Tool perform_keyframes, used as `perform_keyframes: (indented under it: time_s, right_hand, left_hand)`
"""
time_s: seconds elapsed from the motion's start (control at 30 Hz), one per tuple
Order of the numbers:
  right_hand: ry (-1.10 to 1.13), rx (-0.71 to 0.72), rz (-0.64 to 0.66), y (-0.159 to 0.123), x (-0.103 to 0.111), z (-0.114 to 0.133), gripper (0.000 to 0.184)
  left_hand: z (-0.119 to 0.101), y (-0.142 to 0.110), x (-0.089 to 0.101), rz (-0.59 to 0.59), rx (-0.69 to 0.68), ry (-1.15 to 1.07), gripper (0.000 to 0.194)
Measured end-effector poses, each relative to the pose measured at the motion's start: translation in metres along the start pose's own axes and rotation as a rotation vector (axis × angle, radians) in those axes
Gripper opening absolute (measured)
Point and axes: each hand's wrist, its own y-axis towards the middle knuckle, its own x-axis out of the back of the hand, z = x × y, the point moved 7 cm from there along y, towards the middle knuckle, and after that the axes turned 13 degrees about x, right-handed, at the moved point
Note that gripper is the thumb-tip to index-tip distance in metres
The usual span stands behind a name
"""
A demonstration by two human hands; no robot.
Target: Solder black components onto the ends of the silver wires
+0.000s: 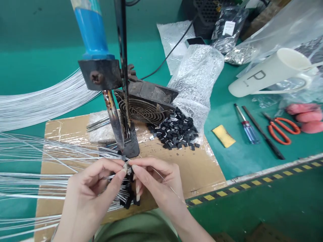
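My left hand (pixel 97 183) is closed, thumb and forefinger pinching a small metal connector (pixel 128 169). Against it from the other side press the fingertips of my right hand (pixel 156 179), also closed. A thin silvery wire (pixel 164 179), which looks like solder, runs through my right hand toward the wrist. Just above my fingertips points the tip of a soldering iron (pixel 117 131) with a blue handle, clamped in a stand. Black connector ends (pixel 128 198) on white cables lie below my hands; fingers partly hide them.
A pile of black connector pieces (pixel 176 131) lies by a dusty fan (pixel 146 104) on the cardboard (pixel 202 171). Bundles of white cables (pixel 45 107) stretch left. Rightward are a yellow sponge (pixel 223 136), screwdriver (pixel 248 129), orange-handled pliers (pixel 281 129) and a white mug (pixel 272 74).
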Motion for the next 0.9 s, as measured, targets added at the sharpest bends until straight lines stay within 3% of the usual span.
perform_keyframes:
  time_s: [0.3, 0.37, 0.53, 0.7, 0.83, 0.9]
  right_hand:
    - [0.009, 0.019, 0.044, -0.001, -0.002, 0.001, 0.011]
    - [-0.074, 0.078, 0.081, -0.001, -0.002, 0.007, 0.013]
    - [-0.431, 0.309, 0.153, -0.006, 0.003, 0.026, 0.039]
    - [-0.569, 0.335, 0.153, -0.007, 0.004, 0.033, 0.042]
    - [-0.648, 0.432, 0.115, -0.006, 0.004, 0.045, 0.018]
    - [-0.695, 0.477, 0.100, -0.005, 0.004, 0.049, 0.024]
  left_hand:
    - [0.000, -0.001, -0.001, 0.019, 0.046, -0.016, 0.015]
    - [-0.002, 0.000, -0.003, 0.022, 0.059, -0.024, 0.016]
    - [-0.011, 0.004, -0.003, -0.032, 0.020, -0.046, 0.011]
    - [-0.014, 0.006, -0.002, -0.088, -0.005, -0.070, 0.009]
    - [-0.016, 0.006, 0.001, -0.125, -0.025, -0.056, 0.008]
    - [-0.016, 0.006, 0.003, -0.132, -0.032, -0.059, 0.007]
